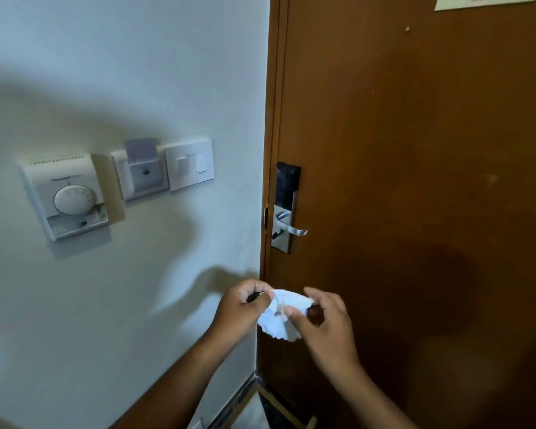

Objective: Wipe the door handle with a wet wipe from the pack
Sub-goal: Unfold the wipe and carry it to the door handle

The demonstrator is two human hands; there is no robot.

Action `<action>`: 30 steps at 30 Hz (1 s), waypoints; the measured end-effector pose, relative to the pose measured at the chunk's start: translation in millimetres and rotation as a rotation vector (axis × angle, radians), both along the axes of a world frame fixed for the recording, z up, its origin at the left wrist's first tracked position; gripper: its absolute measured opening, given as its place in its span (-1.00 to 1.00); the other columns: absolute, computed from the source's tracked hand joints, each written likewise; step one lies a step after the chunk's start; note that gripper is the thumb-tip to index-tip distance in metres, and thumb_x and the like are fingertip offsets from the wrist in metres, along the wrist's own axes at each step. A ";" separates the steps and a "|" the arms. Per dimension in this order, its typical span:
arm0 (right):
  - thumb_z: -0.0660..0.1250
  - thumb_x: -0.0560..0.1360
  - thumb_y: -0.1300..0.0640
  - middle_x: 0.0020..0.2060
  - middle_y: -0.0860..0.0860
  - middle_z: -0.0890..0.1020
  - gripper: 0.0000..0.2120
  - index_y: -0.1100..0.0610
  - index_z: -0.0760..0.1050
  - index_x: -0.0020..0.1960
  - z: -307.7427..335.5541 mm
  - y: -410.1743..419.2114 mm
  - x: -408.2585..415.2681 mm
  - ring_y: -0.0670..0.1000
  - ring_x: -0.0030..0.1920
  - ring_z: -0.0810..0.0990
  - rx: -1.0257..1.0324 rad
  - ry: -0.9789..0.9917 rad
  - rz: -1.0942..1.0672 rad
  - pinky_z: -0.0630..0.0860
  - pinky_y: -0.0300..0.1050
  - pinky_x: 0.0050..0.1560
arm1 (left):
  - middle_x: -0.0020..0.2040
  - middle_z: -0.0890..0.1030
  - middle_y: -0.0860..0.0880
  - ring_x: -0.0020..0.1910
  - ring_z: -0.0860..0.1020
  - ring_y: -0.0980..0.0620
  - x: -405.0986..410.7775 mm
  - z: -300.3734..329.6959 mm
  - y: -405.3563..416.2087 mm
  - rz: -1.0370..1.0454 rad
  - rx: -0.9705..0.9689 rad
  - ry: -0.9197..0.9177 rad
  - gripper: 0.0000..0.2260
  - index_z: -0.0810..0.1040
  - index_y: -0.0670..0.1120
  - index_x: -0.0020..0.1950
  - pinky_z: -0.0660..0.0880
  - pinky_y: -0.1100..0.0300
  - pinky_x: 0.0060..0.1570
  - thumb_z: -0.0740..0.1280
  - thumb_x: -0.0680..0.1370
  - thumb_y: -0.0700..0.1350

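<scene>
left hand and right hand, lower centre of frame, each grip pinched shut on one crumpled wet wipe stretched between them. door handle sits above, mid-frame, well apart from the wipe.

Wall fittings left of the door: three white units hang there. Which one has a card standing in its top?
The middle unit, the key-card holder, with a pale card upright in its slot. The dial thermostat and the light switch hold nothing.
</scene>
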State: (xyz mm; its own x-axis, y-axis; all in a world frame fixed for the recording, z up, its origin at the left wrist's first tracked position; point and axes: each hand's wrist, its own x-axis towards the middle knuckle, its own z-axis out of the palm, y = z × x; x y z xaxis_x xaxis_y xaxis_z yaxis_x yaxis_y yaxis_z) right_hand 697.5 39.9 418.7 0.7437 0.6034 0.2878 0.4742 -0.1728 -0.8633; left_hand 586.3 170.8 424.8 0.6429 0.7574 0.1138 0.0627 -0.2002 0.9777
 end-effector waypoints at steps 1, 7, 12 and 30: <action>0.48 0.35 -0.14 0.06 -0.10 0.49 -0.55 -0.03 0.54 0.19 -0.7 8.5 3.2 -0.10 0.06 0.51 -0.021 -0.063 0.039 0.46 -0.31 -0.07 | -0.21 0.72 0.06 -0.27 0.65 0.16 5.4 3.2 6.6 -0.022 -0.022 0.005 -0.81 0.67 0.11 -0.15 0.56 0.31 -0.28 0.36 0.56 -0.16; 0.36 0.30 -0.32 0.24 -0.06 0.40 -0.27 -0.04 0.34 0.38 -1.0 46.4 35.0 -0.07 0.24 0.38 -0.088 -0.433 0.058 0.42 -0.11 0.10 | -0.20 0.72 -0.02 -0.25 0.66 0.09 41.3 13.8 42.1 -0.072 -0.053 -0.027 -0.89 0.68 0.05 -0.12 0.58 0.22 -0.25 0.36 0.51 -0.11; 0.41 0.44 0.02 0.01 -0.05 0.56 -0.78 0.01 0.55 0.07 3.3 73.0 78.2 -0.06 -0.01 0.57 0.037 -0.676 0.150 0.47 -0.20 -0.08 | -0.33 0.66 0.04 -0.37 0.59 0.17 73.4 28.4 73.4 -0.038 -0.038 0.001 -0.80 0.64 -0.01 -0.16 0.49 0.33 -0.40 0.29 0.61 -0.17; 0.39 0.32 -0.29 0.38 -0.32 0.22 -0.20 -0.30 0.09 0.46 24.2 146.6 175.3 -0.19 0.37 0.22 -0.078 -0.265 0.299 0.30 -0.07 0.30 | -0.19 0.54 -0.18 -0.15 0.53 -0.16 164.5 43.5 157.5 -0.213 -0.187 -0.043 -0.87 0.59 -0.10 -0.15 0.46 -0.03 -0.05 0.32 0.55 -0.10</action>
State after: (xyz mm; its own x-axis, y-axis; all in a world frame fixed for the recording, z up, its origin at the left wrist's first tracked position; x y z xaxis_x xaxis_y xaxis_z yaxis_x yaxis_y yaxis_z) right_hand 872.9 186.6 442.9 0.4388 0.8092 0.3906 0.7177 -0.0540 -0.6943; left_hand 750.8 328.3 468.3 0.7877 0.6159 0.0161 -0.0043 -0.0207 0.9998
